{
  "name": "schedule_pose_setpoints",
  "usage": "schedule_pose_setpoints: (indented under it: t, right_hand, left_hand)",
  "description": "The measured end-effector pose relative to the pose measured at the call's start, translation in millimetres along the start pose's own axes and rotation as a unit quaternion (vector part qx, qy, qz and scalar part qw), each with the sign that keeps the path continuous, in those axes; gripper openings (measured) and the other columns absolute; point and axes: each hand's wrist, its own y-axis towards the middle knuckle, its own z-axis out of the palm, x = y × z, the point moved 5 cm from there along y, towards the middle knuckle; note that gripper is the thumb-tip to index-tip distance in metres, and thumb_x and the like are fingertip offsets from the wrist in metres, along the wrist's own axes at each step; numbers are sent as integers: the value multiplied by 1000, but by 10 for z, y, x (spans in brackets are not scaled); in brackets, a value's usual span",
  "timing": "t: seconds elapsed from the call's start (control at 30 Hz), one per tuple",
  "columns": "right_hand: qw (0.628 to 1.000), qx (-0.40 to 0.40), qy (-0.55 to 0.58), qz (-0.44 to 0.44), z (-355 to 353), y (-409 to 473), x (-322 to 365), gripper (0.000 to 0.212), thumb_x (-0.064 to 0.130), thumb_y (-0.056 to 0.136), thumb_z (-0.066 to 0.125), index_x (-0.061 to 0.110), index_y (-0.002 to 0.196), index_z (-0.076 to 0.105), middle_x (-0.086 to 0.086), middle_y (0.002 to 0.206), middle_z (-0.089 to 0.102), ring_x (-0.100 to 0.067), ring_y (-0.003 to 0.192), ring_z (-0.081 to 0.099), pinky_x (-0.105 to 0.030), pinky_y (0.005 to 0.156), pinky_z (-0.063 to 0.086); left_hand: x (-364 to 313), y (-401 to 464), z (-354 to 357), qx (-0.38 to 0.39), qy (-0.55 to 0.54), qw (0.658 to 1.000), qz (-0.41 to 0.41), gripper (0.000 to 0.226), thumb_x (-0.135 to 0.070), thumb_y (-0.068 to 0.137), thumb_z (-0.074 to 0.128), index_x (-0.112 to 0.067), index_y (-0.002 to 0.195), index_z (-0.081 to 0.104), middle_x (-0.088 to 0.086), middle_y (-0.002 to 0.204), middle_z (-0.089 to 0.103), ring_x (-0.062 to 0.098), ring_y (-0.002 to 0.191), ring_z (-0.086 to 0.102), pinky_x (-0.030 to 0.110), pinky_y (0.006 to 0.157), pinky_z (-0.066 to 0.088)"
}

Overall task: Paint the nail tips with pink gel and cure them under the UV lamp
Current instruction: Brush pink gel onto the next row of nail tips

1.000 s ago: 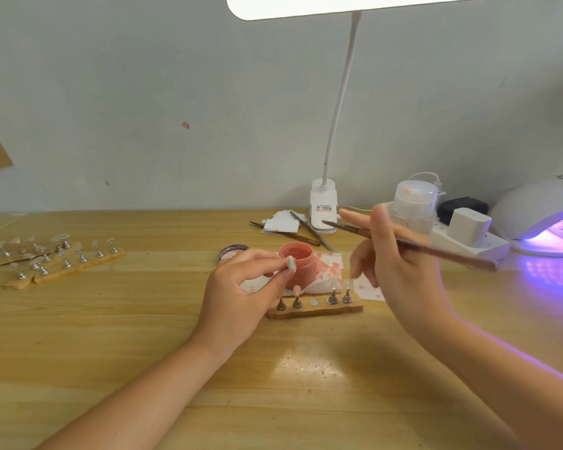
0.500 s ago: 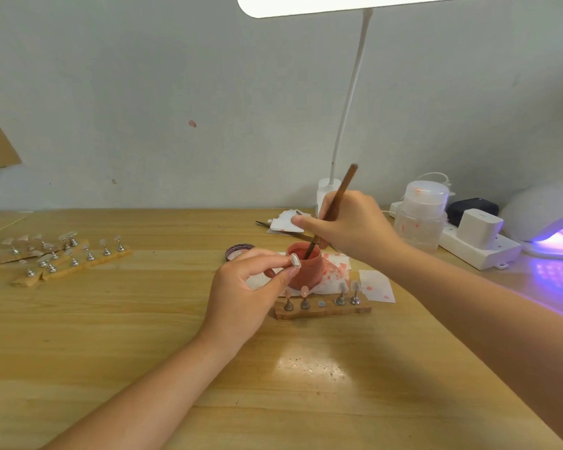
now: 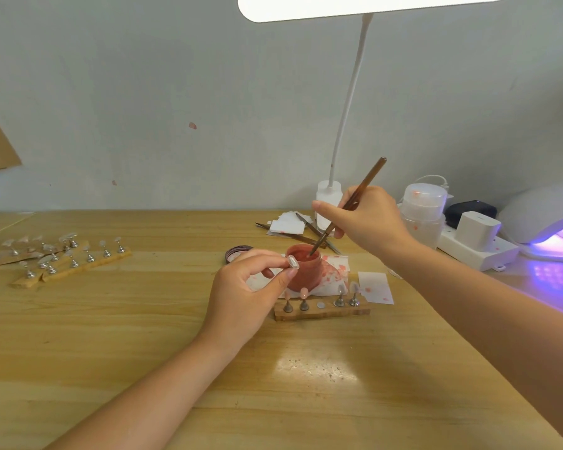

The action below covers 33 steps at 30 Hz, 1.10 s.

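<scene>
Wooden table (image 3: 111,368) fills the lower frame. UV lamp (image 3: 543,219), lit violet, sits at the right edge. Right hand (image 3: 368,219), centre right, grips a brown brush (image 3: 355,199) with curled fingers — the tip is dipped into the pink gel pot (image 3: 304,267) at centre. Left hand (image 3: 241,293), just left of the pot, pinches a clear nail tip (image 3: 292,262) between thumb and forefinger. Wooden holder strip (image 3: 322,311) lies just below the pot — four stands, one bearing a pink tip.
</scene>
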Motion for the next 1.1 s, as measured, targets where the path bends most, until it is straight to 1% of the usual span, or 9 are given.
schedule_pose_setpoints:
  t: [0.1, 0.23, 0.4, 0.5, 0.73, 0.83, 0.93, 1.03, 1.1]
  right_hand:
    - [1000, -9, 15, 17, -31, -14, -42, 40, 37, 82, 66, 17, 52, 49, 5, 44, 57, 7, 40, 48, -19, 50, 34]
    - [1000, -19, 4, 17, -88, -5, -70, 39, 37, 83, 65, 18, 51, 51, 7, 43, 56, 7, 39, 49, -20, 50, 34]
    - [999, -49, -6, 10, -181, 32, -80, 40, 35, 83, 65, 18, 49, 52, 8, 40, 54, 3, 45, 53, -12, 47, 39]
    - [998, -66, 14, 13, -206, 34, -63, 41, 36, 83, 64, 18, 49, 51, 7, 43, 56, -2, 52, 54, -20, 52, 39]
    - [998, -53, 24, 26, -101, -44, -120, 41, 40, 84, 63, 19, 51, 50, 8, 42, 54, -1, 44, 51, -26, 56, 41]
    - [997, -73, 9, 0, -152, -75, -122, 42, 38, 84, 63, 17, 51, 50, 9, 37, 50, 7, 41, 50, -15, 50, 37]
    - [994, -104, 25, -37, -249, -133, -80, 39, 36, 85, 63, 15, 54, 51, 7, 40, 53, 5, 42, 51, -6, 50, 37]
    - [992, -76, 75, -71, -266, -274, -24, 36, 34, 88, 59, 11, 60, 52, 3, 40, 54, -1, 39, 49, -11, 49, 39]
    - [988, -43, 123, -87, -251, -419, 17, 33, 35, 89, 54, 14, 64, 52, -1, 43, 57, -4, 38, 48, -17, 46, 38]
  left_hand:
    - [7, -5, -2, -1, -5, 1000, -13, 27, -5, 74, 72, -32, 74, 68, -18, 76, 68, -5, 78, 59, 8, 73, 42]
    - [11, -6, -3, 0, -2, 1000, -17, 26, -6, 75, 72, -32, 75, 68, -23, 77, 67, -5, 79, 60, 6, 73, 41]
    - [-3, -4, -4, 0, 1, 1000, -16, 23, -5, 75, 71, -28, 76, 69, -18, 77, 67, -5, 78, 59, 7, 73, 42]
    - [-13, -3, -5, 3, 3, 1000, -11, 22, -4, 75, 71, -26, 77, 70, -15, 79, 67, -6, 77, 58, 6, 73, 41]
    - [-13, -6, -4, 3, -2, 1000, -8, 24, -2, 74, 71, -26, 76, 70, -12, 79, 67, -6, 78, 59, 5, 74, 40]
    - [-11, -2, -2, 2, 0, 1000, -3, 25, -2, 74, 72, -27, 76, 69, -12, 78, 67, -6, 77, 59, 4, 75, 39]
    - [-20, -4, 0, 2, 2, 1000, 4, 28, -1, 73, 72, -29, 75, 69, -13, 75, 66, -7, 77, 59, 4, 75, 39]
    - [-31, -7, 5, 8, 7, 1000, 11, 28, 0, 73, 72, -28, 76, 68, -12, 76, 66, -7, 77, 58, 4, 75, 40]
    - [-52, -12, 12, 11, 11, 1000, 19, 30, 0, 73, 72, -30, 76, 68, -14, 76, 65, -7, 78, 58, 5, 75, 40]
